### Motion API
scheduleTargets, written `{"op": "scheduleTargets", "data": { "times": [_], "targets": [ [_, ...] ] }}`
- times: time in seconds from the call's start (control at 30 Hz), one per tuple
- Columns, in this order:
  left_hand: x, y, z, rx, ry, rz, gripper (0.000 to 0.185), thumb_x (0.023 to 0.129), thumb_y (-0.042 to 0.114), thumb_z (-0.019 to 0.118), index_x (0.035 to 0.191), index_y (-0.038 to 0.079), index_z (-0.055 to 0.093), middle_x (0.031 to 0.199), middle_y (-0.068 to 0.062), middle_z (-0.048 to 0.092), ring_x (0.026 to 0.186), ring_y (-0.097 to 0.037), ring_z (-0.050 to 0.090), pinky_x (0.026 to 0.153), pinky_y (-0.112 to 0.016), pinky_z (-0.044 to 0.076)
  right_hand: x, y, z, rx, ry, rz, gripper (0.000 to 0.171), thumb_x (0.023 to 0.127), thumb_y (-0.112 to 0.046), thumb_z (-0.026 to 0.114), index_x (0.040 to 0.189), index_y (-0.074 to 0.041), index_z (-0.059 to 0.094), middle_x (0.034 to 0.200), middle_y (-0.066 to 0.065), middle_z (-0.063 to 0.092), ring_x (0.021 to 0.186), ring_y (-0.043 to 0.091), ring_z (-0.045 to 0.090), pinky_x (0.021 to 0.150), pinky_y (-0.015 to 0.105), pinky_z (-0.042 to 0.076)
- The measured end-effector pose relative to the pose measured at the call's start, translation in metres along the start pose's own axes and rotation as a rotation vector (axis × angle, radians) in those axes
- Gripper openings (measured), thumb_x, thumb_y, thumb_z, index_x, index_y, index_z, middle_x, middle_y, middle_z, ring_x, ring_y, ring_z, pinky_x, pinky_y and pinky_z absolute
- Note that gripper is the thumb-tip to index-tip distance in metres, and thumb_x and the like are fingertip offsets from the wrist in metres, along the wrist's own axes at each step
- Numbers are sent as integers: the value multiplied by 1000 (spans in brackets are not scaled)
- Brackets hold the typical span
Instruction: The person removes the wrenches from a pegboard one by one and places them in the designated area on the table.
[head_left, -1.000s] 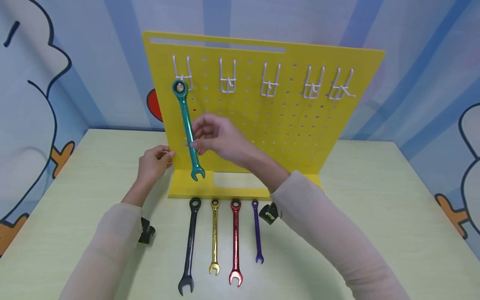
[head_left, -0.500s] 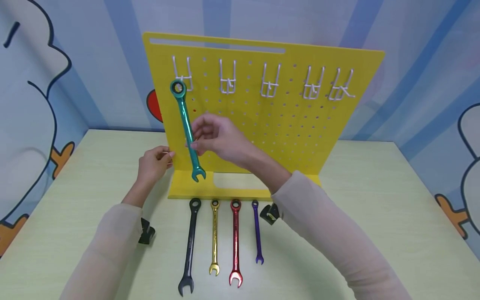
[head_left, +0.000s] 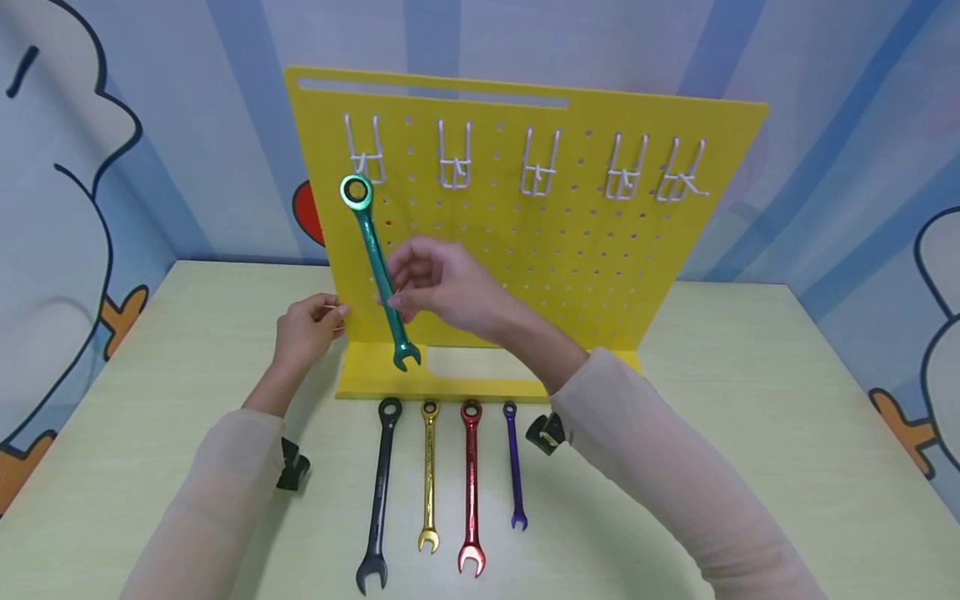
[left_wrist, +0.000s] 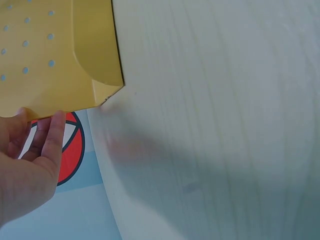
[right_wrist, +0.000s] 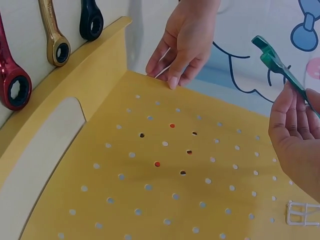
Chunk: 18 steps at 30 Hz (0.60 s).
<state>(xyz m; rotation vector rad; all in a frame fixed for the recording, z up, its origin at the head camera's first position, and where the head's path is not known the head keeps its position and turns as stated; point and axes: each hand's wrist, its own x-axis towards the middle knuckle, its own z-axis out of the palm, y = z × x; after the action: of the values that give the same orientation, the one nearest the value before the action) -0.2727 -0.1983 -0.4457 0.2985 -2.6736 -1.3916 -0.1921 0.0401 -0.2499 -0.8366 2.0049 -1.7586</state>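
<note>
- The left hand [head_left: 306, 327] pinches the left edge of the yellow pegboard [head_left: 585, 250], fingers curled on it, in the same place as a moment ago, steadying the board.
- The teal wrench [head_left: 377, 268] has dropped slightly: its ring end, which sat against the leftmost white hook [head_left: 365, 152], now hangs just below it, and the open end has swung right, so the tool tilts more. By my reading it is off the hook, not hung.
- The right hand [head_left: 442, 283] grips the wrench mid-shaft between thumb and curled fingers.
- The wrench is glossy metallic teal, slim, ring on top, open jaw near the board's foot.
- On the worktop [head_left: 750, 433] lie a black wrench [head_left: 380, 492], a gold wrench [head_left: 429, 475], a red wrench [head_left: 471, 483] and a purple wrench [head_left: 514, 462].
</note>
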Motion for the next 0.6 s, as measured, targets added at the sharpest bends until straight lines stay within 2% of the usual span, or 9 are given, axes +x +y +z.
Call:
{"op": "scheduleTargets", "data": {
  "times": [0.17, 0.4, 0.6],
  "targets": [
    [1, -1, 1, -3, 2, 7, 30, 90, 32, 53, 110, 10, 59, 100, -8, 61, 83, -20, 61, 71, -29, 55, -4, 4, -2, 11, -5, 38, 18, 83, 15, 54, 97, 6, 51, 86, 17, 59, 76, 26, 60, 72, 38, 53],
    [0, -2, 2, 13, 7, 17, 31, 90, 33, 52, 110, 11, 59, 100, -7, 61, 83, -19, 61, 71, -28, 55, -10, 17, -9, 19, -22, 83, 16, 83, 15, 54, 95, 6, 49, 86, 17, 60, 81, 27, 63, 74, 39, 54],
    [0, 0, 1, 7, 2, 2, 31, 90, 32, 53, 112, 11, 59, 101, -7, 60, 85, -19, 61, 73, -29, 54, -19, 30, -16, 10, -43, 117, 14, 83, 14, 54, 92, 5, 49, 84, 18, 60, 75, 28, 62, 75, 44, 53]
  ]
}}
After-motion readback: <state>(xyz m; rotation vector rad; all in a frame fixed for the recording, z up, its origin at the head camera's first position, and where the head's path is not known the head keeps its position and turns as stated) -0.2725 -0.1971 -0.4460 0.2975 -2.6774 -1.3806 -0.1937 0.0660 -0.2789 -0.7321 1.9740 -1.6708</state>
